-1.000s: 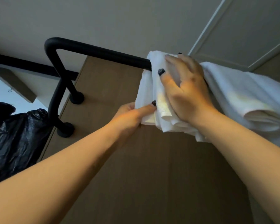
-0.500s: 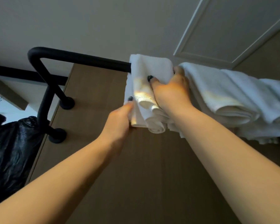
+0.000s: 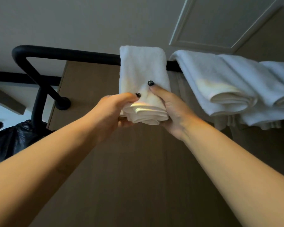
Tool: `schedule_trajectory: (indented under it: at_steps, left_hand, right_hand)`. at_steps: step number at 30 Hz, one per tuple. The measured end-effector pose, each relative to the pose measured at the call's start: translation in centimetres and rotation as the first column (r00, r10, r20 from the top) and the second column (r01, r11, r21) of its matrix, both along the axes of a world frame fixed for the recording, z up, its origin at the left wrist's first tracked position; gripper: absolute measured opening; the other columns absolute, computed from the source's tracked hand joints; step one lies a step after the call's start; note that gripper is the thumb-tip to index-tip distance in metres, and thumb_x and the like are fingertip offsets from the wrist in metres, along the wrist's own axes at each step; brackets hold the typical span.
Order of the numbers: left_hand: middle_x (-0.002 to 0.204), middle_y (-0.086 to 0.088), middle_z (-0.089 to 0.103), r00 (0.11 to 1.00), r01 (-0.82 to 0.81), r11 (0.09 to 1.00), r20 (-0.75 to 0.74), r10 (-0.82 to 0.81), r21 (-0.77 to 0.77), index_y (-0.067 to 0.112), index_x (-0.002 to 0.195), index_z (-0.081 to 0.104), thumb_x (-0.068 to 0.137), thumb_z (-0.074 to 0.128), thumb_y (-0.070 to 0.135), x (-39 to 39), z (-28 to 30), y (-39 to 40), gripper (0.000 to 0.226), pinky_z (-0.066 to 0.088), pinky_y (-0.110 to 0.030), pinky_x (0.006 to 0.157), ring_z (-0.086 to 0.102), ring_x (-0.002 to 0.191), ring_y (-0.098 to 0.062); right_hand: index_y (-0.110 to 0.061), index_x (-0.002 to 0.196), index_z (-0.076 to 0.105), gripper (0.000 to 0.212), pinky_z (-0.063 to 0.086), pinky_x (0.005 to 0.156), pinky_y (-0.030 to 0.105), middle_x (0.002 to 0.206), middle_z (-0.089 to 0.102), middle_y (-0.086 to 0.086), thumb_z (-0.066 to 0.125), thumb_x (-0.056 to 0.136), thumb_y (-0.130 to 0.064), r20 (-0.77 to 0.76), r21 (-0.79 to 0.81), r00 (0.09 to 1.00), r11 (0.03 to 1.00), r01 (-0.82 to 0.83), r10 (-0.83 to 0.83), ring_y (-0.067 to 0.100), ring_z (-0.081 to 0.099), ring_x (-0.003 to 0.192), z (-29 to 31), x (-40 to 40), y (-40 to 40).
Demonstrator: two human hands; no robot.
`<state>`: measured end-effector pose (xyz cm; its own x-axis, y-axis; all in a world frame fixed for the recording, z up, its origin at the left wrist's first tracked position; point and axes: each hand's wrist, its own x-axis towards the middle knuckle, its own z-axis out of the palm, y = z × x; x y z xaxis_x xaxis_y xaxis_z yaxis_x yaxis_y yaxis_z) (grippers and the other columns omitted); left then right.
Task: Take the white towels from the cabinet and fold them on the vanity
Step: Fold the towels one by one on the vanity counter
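A folded white towel (image 3: 142, 69) hangs over a black metal rail (image 3: 69, 54) high in front of me. My left hand (image 3: 111, 110) grips its lower folded end from the left, thumb on the front. My right hand (image 3: 170, 110) grips the same end from the right, thumb pressed on the towel's face. Two more folded white towels (image 3: 220, 82) lie over the rail to the right, apart from the one I hold.
The rail bends down at the left onto round mounts (image 3: 62, 103) on a brown wooden panel (image 3: 138, 169). A black plastic bag (image 3: 11, 140) sits at lower left. A white panelled surface (image 3: 220, 22) is above right.
My right hand slid from the top of the towel down to its lower end. Both hands now hold the bottom fold, and a gap has opened between this towel and its neighbours.
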<state>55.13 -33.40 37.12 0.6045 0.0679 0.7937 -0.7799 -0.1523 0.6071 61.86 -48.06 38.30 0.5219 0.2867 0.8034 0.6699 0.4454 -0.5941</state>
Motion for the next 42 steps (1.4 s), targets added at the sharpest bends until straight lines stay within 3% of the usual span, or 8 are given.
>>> schedule_trajectory:
  at_steps: [5, 9, 13, 17, 24, 29, 35, 42]
  left_hand:
    - [0.083, -0.002, 0.071, 0.991, -0.123, 0.992, -0.05, 0.122, -0.019, 0.017, 0.098, 0.069, 0.08, 0.064, 0.032, 0.4, 0.1, -0.3, 0.025, 0.053, -0.026, 0.054, 0.069, 0.067, -0.016]
    - [0.09, -0.001, 0.077, 0.995, -0.103, 0.995, -0.011, 0.103, 0.011, 0.015, 0.104, 0.072, 0.071, 0.079, 0.043, 1.0, -0.4, -0.7, 0.043, 0.056, -0.026, 0.058, 0.074, 0.078, -0.014]
    - [0.093, -0.008, 0.077, 0.997, -0.059, 0.997, 0.053, 0.062, -0.052, 0.004, 0.103, 0.071, 0.075, 0.081, 0.025, 1.7, -1.2, -0.1, 0.036, 0.058, -0.025, 0.066, 0.074, 0.083, -0.017]
    - [0.073, -0.001, 0.075, 0.986, -0.058, 0.991, 0.15, 0.075, -0.118, 0.009, 0.071, 0.077, 0.063, 0.074, 0.024, 2.3, -1.7, 0.3, 0.018, 0.054, -0.021, 0.056, 0.073, 0.069, -0.012]
    - [0.101, -0.014, 0.076, 0.989, -0.037, 0.972, 0.128, 0.068, -0.23, 0.003, 0.099, 0.071, 0.073, 0.081, 0.027, 3.1, -3.0, -0.3, 0.037, 0.06, -0.029, 0.073, 0.074, 0.092, -0.023]
    - [0.081, -0.003, 0.074, 0.986, -0.026, 0.967, 0.153, 0.067, -0.254, 0.009, 0.092, 0.07, 0.075, 0.079, 0.029, 3.0, -3.1, -1.2, 0.027, 0.06, -0.028, 0.072, 0.073, 0.08, -0.016]
    - [0.103, -0.006, 0.076, 0.988, -0.116, 0.972, 0.077, 0.134, -0.207, 0.014, 0.111, 0.066, 0.08, 0.071, 0.044, 3.1, -4.6, -2.0, 0.044, 0.057, -0.041, 0.092, 0.074, 0.095, -0.019]
    - [0.115, -0.002, 0.074, 0.989, -0.145, 0.974, -0.02, 0.144, -0.173, 0.021, 0.121, 0.059, 0.073, 0.066, 0.053, 2.4, -7.5, -1.4, 0.058, 0.05, -0.043, 0.102, 0.07, 0.105, -0.011]
  right_hand:
    - [-0.019, 0.101, 0.075, 0.047, 0.052, 0.072, 0.029, 0.092, 0.076, 0.001, 0.073, 0.075, -0.058, -0.017, -0.099, 0.997, 0.992, 0.077, -0.079, 0.015, 0.071, 0.084, -0.5, 0.8, 0.2]
    - [-0.012, 0.106, 0.074, 0.052, 0.053, 0.088, 0.038, 0.1, 0.075, 0.008, 0.073, 0.076, -0.055, 0.009, -0.109, 0.997, 0.991, 0.081, -0.081, 0.025, 0.071, 0.098, -0.2, 0.9, 0.2]
    - [-0.018, 0.098, 0.074, 0.047, 0.05, 0.063, 0.025, 0.086, 0.076, -0.002, 0.077, 0.072, -0.057, -0.003, -0.046, 0.987, 0.986, 0.161, -0.161, 0.012, 0.072, 0.076, -0.5, 1.0, 0.4]
    - [-0.018, 0.1, 0.073, 0.056, 0.05, 0.055, 0.021, 0.084, 0.076, -0.005, 0.081, 0.064, -0.06, -0.027, 0.05, 0.976, 0.974, 0.219, -0.218, 0.012, 0.072, 0.076, -0.8, 0.9, 1.0]
    - [-0.017, 0.092, 0.072, 0.042, 0.054, 0.069, 0.031, 0.081, 0.073, -0.002, 0.078, 0.073, -0.054, -0.086, 0.104, 0.98, 0.976, 0.189, -0.18, 0.015, 0.069, 0.077, -3.2, 1.7, 1.7]
    - [-0.02, 0.083, 0.072, 0.032, 0.05, 0.064, 0.028, 0.068, 0.069, -0.007, 0.079, 0.072, -0.049, -0.056, 0.041, 0.987, 0.988, 0.15, -0.148, 0.011, 0.064, 0.065, -3.8, 1.4, -0.7]
    - [-0.016, 0.098, 0.073, 0.04, 0.052, 0.062, 0.028, 0.091, 0.074, 0.004, 0.077, 0.075, -0.048, -0.051, -0.094, 0.974, 0.972, 0.216, -0.222, 0.019, 0.071, 0.082, -4.7, 1.0, -2.8]
    - [-0.011, 0.106, 0.065, 0.024, 0.053, 0.061, 0.031, 0.097, 0.074, 0.011, 0.067, 0.089, -0.028, -0.064, -0.147, 0.966, 0.96, 0.238, -0.249, 0.019, 0.068, 0.07, -7.5, 1.2, -4.0]
